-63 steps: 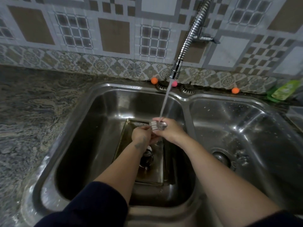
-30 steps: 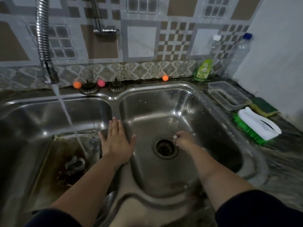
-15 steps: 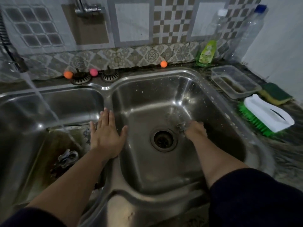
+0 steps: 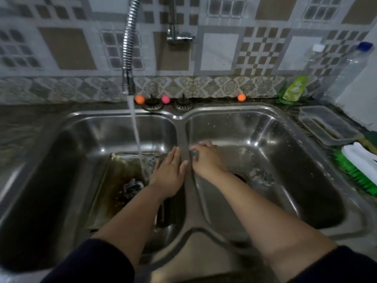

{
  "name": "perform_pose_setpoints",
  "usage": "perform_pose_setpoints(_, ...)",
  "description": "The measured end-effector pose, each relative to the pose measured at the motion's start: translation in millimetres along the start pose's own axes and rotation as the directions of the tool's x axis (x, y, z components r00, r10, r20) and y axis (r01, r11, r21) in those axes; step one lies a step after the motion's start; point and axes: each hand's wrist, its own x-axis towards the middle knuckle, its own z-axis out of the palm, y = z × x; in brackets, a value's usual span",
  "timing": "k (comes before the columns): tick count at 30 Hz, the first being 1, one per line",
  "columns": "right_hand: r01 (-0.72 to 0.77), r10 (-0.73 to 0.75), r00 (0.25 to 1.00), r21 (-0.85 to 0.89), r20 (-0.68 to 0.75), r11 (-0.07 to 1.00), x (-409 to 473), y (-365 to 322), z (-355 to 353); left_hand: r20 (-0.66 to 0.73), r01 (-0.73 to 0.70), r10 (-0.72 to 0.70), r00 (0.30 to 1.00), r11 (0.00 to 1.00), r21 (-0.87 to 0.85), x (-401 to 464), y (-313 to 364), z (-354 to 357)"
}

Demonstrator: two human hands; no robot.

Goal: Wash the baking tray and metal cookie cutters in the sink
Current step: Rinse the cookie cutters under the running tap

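Back from the right basin comes the right hand (image 4: 206, 160), its grip released.
One rinsed silvery metal cookie cutter (image 4: 263, 177) lies there; the left hand (image 4: 168, 175) rests flat, grasping nothing, above the stained metal baking tray (image 4: 114, 180).

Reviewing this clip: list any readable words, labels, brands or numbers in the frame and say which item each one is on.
No text can be read in this frame.
Green dish-soap pouch against the tiled wall: it carries a printed label, too blurred and small to read.
Clear plastic bottle with a blue cap: no legible label.
White-handled scrub brush with green bristles: a dark mark at the frame edge, unreadable.
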Motion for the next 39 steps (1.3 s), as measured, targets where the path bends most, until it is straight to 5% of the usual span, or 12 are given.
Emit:
perform_pose_setpoints(4,0.266,-0.277,0.960,-0.163,-0.051,0.950,-3.0,-54.5,26.8,0.050,0.204,-0.203,0.978,0.979,-0.011,-8.0,-63.6,-13.1)
perform_pose_setpoints(6,0.350,-0.349,0.936,-0.226,0.048,0.909,-1.6,-72.6,47.8,0.167,0.256,-0.267,0.949,0.963,0.083,-17.0,-90.1,-15.1)
perform_pose_setpoints(12,0.217,-0.060,0.886,-0.298,0.459,0.929,20.6,-90.5,114.0,0.307,0.239,-0.271,0.912,0.961,0.139,-34.7,-121.2,-1.3)
perform_pose_setpoints(17,0.204,-0.070,0.944,-0.401,0.323,0.893,18.4,-91.3,130.0,0.338,0.241,-0.271,0.901,0.962,0.129,-32.4,-125.2,0.0)
perform_pose_setpoints(20,0.095,-0.036,0.957,-0.194,0.289,0.976,21.8,-94.4,126.3,0.311,0.259,-0.265,0.913,0.964,0.059,-30.6,-124.5,-4.8)
perform_pose_setpoints(23,-0.051,-0.002,0.963,0.188,0.268,0.981,26.1,-102.2,111.1,0.108,0.266,-0.250,0.962,0.946,-0.183,-28.0,-119.8,-11.4)
perform_pose_setpoints(25,-0.144,0.016,0.954,0.414,0.298,0.899,21.8,-107.5,95.9,0.009,0.264,-0.302,0.953,0.819,-0.509,-22.1,-113.1,-13.8)
perform_pose_setpoints(27,-0.251,0.043,0.933,0.557,0.358,0.792,14.0,-107.4,81.9,0.073,0.266,-0.404,0.912,0.445,-0.855,-14.7,-104.0,-20.0)
perform_pose_setpoints(29,-0.322,0.056,0.915,0.640,0.399,0.697,7.1,-102.1,73.4,0.218,0.241,-0.418,0.882,0.003,-0.970,-9.1,-97.4,-25.5)
perform_pose_setpoints(30,-0.337,0.054,0.912,0.668,0.407,0.663,4.5,-99.7,71.1,0.269,0.243,-0.384,0.883,-0.116,-0.963,-7.7,-95.2,-27.9)
perform_pose_setpoints(35,-0.311,0.075,0.933,0.684,0.352,0.660,-5.4,-101.0,63.7,0.290,0.272,-0.297,0.910,-0.100,-0.957,-11.5,-88.7,-27.7)
perform_pose_setpoints(39,-0.315,0.234,0.949,0.619,0.210,0.720,-1.2,-103.8,73.2,0.211,0.181,-0.424,0.881,-0.110,-0.977,-5.6,-89.6,-27.8)
